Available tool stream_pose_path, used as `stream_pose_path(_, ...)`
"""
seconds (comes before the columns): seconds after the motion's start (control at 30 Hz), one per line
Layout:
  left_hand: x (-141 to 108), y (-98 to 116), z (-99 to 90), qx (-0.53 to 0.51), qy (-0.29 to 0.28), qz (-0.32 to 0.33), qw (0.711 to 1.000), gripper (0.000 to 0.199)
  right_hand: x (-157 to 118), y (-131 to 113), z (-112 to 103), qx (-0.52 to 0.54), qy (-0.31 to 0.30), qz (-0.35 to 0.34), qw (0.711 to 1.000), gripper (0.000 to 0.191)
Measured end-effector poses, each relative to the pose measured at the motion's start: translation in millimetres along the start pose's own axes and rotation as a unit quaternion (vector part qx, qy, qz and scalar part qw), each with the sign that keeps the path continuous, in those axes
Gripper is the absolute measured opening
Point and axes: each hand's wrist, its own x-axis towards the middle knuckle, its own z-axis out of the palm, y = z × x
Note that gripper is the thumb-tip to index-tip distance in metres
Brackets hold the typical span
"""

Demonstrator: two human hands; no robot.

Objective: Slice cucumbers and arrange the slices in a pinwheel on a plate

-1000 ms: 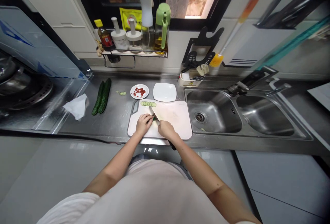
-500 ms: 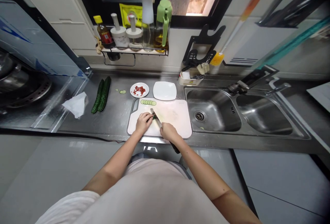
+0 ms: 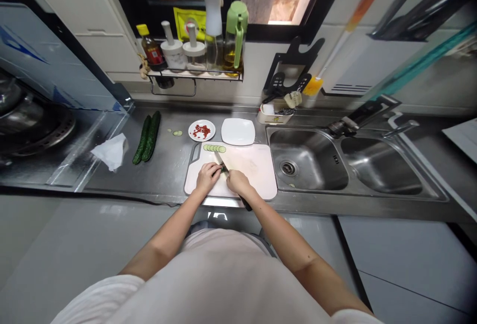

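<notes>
My right hand is closed round the dark handle of a kitchen knife, whose blade points away from me to the upper left. Beside the blade, my left hand has its fingers bent over a short piece of cucumber, mostly hidden under them. Both hands are over the pale cutting board with a grey rim. Along its far left edge lies a row of overlapping cucumber slices, just beyond the knife tip.
Behind the board stand a plate of chopped red bits and a white square plate. Two whole cucumbers and a crumpled white cloth lie left. A double sink is right; a bottle rack hangs above.
My right hand and the knife have shifted a little left and away from me, closer to my left hand. My left hand stays in place on the cucumber.
</notes>
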Motion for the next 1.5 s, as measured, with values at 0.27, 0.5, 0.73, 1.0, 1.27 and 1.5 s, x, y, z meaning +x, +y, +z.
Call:
stream_pose_path(0.27, 0, 2, -0.8, -0.003, -0.003, -0.008, 1.0, 0.019, -27, 14, 6, -0.019, -0.023, 0.004, 1.0, 0.03)
stream_pose_path(0.5, 0, 3, -1.2, 0.006, -0.006, -0.01, 1.0, 0.018, -26, 10, 4, -0.018, -0.026, 0.01, 0.999, 0.032)
stream_pose_path(0.73, 0, 4, -1.5, -0.001, 0.003, -0.007, 1.0, 0.018, -7, -5, 0, -0.014, -0.013, 0.009, 1.0, 0.034)
stream_pose_path(1.0, 0, 2, -1.0, 0.001, 0.002, -0.003, 1.0, 0.018, 5, -12, 0, -0.002, 0.0, 0.011, 1.0, 0.033)
stream_pose_path(1.27, 1, 5, -3.3, -0.002, -0.004, -0.009, 1.0, 0.018, -20, 9, 13, -0.028, -0.02, 0.013, 0.999, 0.033)
stream_pose_path(1.5, 0, 4, -2.8, -0.001, 0.0, -0.012, 1.0, 0.018, -21, 10, 14, -0.03, -0.025, 0.013, 0.999, 0.033)
